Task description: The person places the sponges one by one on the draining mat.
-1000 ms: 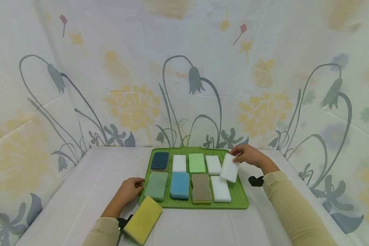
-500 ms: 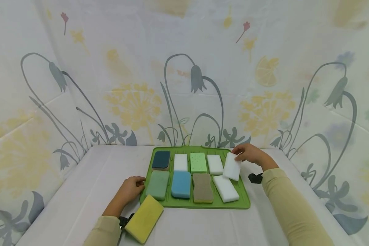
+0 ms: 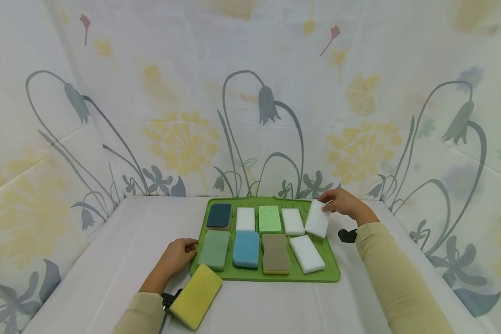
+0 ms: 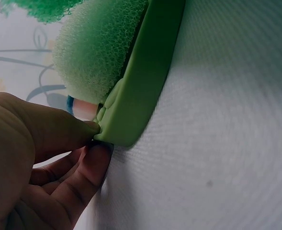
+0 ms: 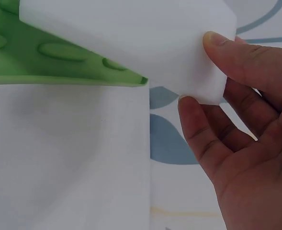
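My right hand (image 3: 345, 205) pinches a white sponge (image 3: 317, 220) by its far end, thumb on one face. This sponge slants over the right back corner of the green ribbed tray (image 3: 330, 271). At the tray's left edge, my left hand (image 3: 176, 257) pinches the rim between thumb and fingers, as the left wrist view shows at the thumb (image 4: 78, 129). Two rows of sponges lie on the tray. The back row has a dark blue (image 3: 219, 215), a white, a speckled light green (image 3: 269, 219) and another white one (image 3: 292, 221). In front are green, blue, grey-brown (image 3: 276, 253) and skewed white (image 3: 307, 254) ones.
A yellow sponge (image 3: 196, 297) lies at an angle at the tray's front left corner, overlapping my left wrist in the head view. The table has a white cover (image 3: 254, 306). Behind it hangs a flower-printed sheet (image 3: 250, 116).
The held white sponge has moved slightly back and right, off the front white sponge. That front one has turned and shifted right on the tray. My left hand stays at the rim.
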`<state>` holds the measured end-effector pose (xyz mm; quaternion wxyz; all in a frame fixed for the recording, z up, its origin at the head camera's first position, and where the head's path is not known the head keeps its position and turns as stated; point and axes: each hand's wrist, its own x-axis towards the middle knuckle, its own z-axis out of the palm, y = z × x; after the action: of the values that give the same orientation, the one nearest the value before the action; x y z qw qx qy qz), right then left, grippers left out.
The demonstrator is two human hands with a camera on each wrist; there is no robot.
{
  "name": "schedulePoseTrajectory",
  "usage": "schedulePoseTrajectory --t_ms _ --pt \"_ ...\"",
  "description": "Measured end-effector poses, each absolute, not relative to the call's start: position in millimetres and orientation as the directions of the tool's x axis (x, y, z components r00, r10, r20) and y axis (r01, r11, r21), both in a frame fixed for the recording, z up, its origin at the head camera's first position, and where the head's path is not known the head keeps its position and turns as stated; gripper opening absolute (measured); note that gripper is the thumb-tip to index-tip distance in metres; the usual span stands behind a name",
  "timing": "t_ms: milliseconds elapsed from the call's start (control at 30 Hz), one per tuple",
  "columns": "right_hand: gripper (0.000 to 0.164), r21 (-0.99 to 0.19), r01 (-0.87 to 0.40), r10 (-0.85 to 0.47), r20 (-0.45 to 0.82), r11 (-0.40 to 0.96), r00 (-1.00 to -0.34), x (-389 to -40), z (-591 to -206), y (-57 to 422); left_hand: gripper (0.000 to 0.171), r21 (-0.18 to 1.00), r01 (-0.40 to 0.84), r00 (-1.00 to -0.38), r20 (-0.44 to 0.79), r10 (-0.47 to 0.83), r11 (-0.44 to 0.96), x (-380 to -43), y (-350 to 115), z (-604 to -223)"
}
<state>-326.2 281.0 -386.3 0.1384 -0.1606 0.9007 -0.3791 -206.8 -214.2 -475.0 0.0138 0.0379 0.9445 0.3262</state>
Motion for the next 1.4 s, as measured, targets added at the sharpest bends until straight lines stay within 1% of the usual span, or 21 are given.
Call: schedulePoseTrajectory --t_ms 133,333,567,867,967,1200,1400 --pt "0.04 -0.7 -0.159 -0.362 -0.151 0.696 -0.92 -330 -388 278 0.033 0.617 0.076 -0.996 0.019 0.082 0.783 -206 -214 -474" --pt "0.033 -0.649 -0.205 -0.377 -0.136 0.733 -0.916 -334 -397 272 0.033 0.617 0.074 -0.996 0.014 0.083 0.783 -205 -214 -473" --pt "0.032 -0.619 -0.226 -0.363 -0.102 0.752 -0.926 -344 -410 262 0.032 0.619 0.067 -0.997 0.016 0.073 0.782 -208 -215 -475" --pt "0.032 -0.545 -0.218 -0.303 -0.071 0.81 -0.95 -340 -431 245 0.031 0.625 0.052 -0.998 0.011 0.058 0.779 -206 -214 -477" --pt "0.032 -0.55 -0.201 -0.281 -0.063 0.811 -0.958 -339 -435 241 0.031 0.625 0.056 -0.998 0.019 0.056 0.779 -207 -215 -478" --pt "0.03 -0.508 -0.208 -0.26 -0.034 0.836 -0.965 -340 -446 241 0.031 0.623 0.055 -0.998 0.026 0.05 0.78 -207 -214 -479" --pt "0.029 -0.509 -0.215 -0.258 -0.015 0.833 -0.966 -341 -453 245 0.03 0.641 0.057 -0.998 0.023 0.055 0.766 -205 -214 -478"
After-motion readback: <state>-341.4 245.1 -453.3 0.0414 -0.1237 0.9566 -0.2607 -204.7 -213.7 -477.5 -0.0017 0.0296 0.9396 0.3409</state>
